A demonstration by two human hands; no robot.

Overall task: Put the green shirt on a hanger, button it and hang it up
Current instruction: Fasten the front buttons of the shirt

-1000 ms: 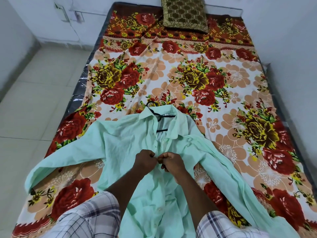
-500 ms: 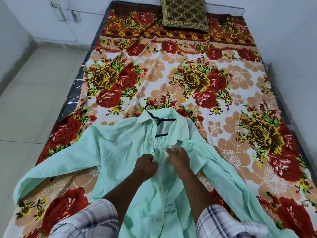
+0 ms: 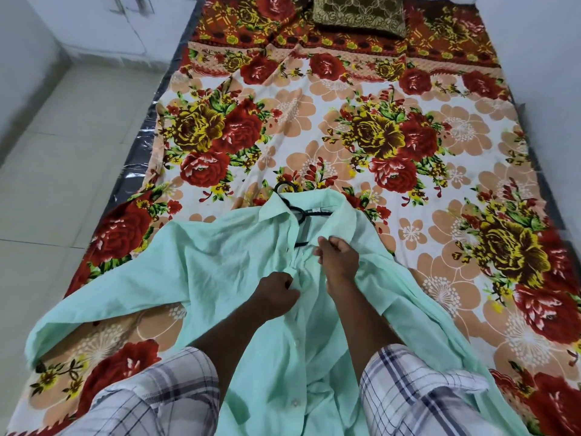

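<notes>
Looking down, we see the green shirt [image 3: 220, 272] lying on the bed [image 3: 147, 127], at the end closest to us. Its front faces up. Its long sleeves are spread out to both sides. A black hanger [image 3: 300, 212] is inside the shirt. The hook pokes out past the collar, and a bit more of the hanger shows in the open neck.

The left hand [image 3: 276, 294] sits in the middle of the shirt front. Its fingers are curled and they pinch the edge of the cloth there. The right hand [image 3: 341, 262] is a little higher, just under the collar. Its fingers are curled too, and they grip the other front edge. The two hands are close together.

Below the hands, small white buttons [image 3: 295, 341] run down the shirt front. We cannot tell if they are done up. At the neck the shirt is open.

Both arms come out of checked sleeves [image 3: 151, 401] at the bottom of the view. A sheet [image 3: 292, 105] with big red and yellow flowers covers the bed. A brown and gold pillow [image 3: 358, 14] lies at the far end. A pale tiled floor [image 3: 63, 152] is on the left of the bed, and a white wall [image 3: 550, 58] is on the right.
</notes>
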